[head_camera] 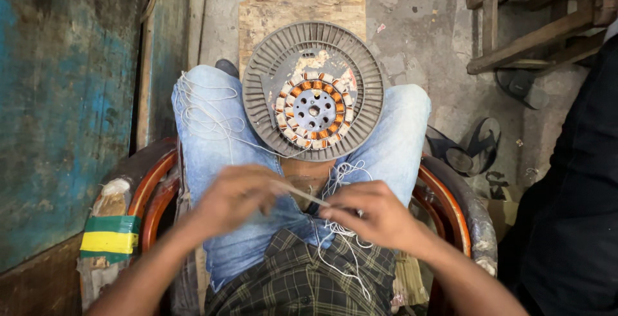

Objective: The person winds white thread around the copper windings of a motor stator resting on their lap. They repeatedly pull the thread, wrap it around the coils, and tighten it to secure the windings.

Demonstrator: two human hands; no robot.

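Stator disc (pixel 313 90), grey finned rim with copper coils round the hub, sits propped on the knees over a cracked concrete floor (pixel 425 39), wooden board (pixel 301 10) behind. Left hand (pixel 235 197) and right hand (pixel 373 216) each pinch white string (pixel 341 235) and a thin strip (pixel 302 193) between them. Wooden stool (pixel 541 13), sandals (pixel 473 148) nearby.

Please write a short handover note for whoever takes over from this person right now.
Left hand: fingers closed, pinching one end of a thin pale strip.
Right hand: closed grip on the strip's other end and on white string.
The round grey fan motor rests on the knees; copper windings show around its hub.
More string lies over the left thigh.
Done: coils sit in the slots.
Left: whether any are tied cannot be told.
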